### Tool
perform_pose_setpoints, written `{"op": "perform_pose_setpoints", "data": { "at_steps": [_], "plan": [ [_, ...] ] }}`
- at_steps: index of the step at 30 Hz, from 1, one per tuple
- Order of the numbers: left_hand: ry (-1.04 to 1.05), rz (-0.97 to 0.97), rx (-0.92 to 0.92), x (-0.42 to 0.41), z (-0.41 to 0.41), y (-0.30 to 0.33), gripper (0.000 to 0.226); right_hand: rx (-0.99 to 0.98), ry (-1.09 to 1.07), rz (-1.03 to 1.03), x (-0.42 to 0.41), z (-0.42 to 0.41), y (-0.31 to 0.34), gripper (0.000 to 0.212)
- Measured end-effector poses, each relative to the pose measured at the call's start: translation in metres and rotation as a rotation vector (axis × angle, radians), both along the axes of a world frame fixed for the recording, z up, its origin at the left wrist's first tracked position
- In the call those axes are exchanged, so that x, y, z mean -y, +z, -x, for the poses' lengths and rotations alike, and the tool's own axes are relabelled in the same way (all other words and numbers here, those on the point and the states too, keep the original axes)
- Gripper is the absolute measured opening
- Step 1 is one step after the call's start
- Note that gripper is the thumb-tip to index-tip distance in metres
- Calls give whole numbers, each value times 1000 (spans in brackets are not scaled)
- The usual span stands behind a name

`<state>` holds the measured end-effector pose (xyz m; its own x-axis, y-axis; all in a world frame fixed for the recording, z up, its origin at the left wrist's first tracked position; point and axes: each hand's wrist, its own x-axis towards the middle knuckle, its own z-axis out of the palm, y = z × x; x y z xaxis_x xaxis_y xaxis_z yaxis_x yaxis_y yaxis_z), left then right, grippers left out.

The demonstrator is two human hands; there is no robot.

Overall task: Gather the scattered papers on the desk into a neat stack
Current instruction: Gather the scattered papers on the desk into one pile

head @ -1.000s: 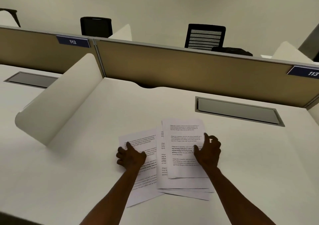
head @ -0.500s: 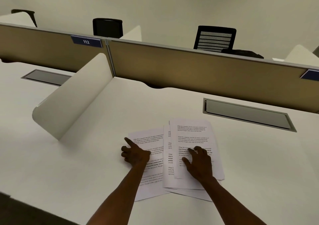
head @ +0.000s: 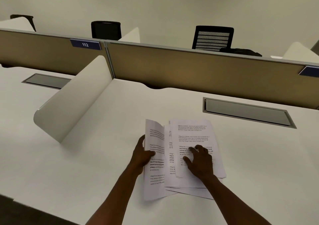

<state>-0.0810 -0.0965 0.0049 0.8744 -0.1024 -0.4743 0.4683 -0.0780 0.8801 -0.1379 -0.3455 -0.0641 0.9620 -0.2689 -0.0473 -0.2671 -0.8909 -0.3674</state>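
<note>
White printed sheet (head: 154, 157) at frame centre: our left hand (head: 140, 157) pinches its raised edge, while our right hand (head: 200, 161) lies with fingers spread flat on the pile (head: 191, 135).

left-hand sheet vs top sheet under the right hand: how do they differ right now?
The left-hand sheet is lifted and curled along its left edge; the top sheet lies flat. The left hand pinches the left-hand sheet's edge; the right hand presses the top sheet down, fingers spread. Both are white printed pages.
</note>
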Motion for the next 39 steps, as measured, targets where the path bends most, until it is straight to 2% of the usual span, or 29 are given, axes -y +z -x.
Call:
{"op": "perform_pose_setpoints", "data": {
  "at_steps": [5,9,11,14,16,17,19,21,22,23,25,28,31,33,36,37,39],
  "plan": [
    [-7,-354,395,0,3,45,86,-30,5,14,0,-1,2,60],
    [-6,-521,645,9,-3,97,84,-65,33,37,2,-2,5,61],
    [-20,-494,729,17,-7,116,84,-88,49,41,4,-3,6,60],
    [-94,-239,717,34,-13,129,78,29,-7,-111,7,-7,17,49],
    [-134,-16,618,44,-19,126,76,204,-124,-358,11,-10,32,33],
    [-148,89,548,49,-24,121,77,233,-213,-560,14,-14,43,30],
    [-157,263,397,59,-32,108,79,143,-359,-1081,22,-22,67,47],
    [-136,296,294,72,-39,92,79,71,-317,-1625,36,-26,81,68],
    [-129,262,267,79,-41,84,79,85,-255,-1787,45,-28,87,73],
    [-126,216,250,85,-43,75,79,109,-211,-1844,53,-28,91,72],
    [-125,118,225,94,-48,58,78,160,-237,-1714,69,-30,93,60],
    [-130,9,190,103,-51,35,81,229,-358,-1258,89,-33,88,30],
    [-138,-140,107,111,-49,16,84,211,-349,-973,97,-35,77,23],
    [-204,-338,83,115,-45,2,80,160,-361,-779,97,-35,66,24],
    [-362,-746,82,119,-36,-16,75,71,-418,-460,95,-33,48,36],
    [-385,-833,67,120,-32,-21,80,51,-437,-391,93,-32,43,40],
    [-344,-882,53,122,-24,-29,90,-31,-455,-285,89,-31,36,50]
  ]
}}
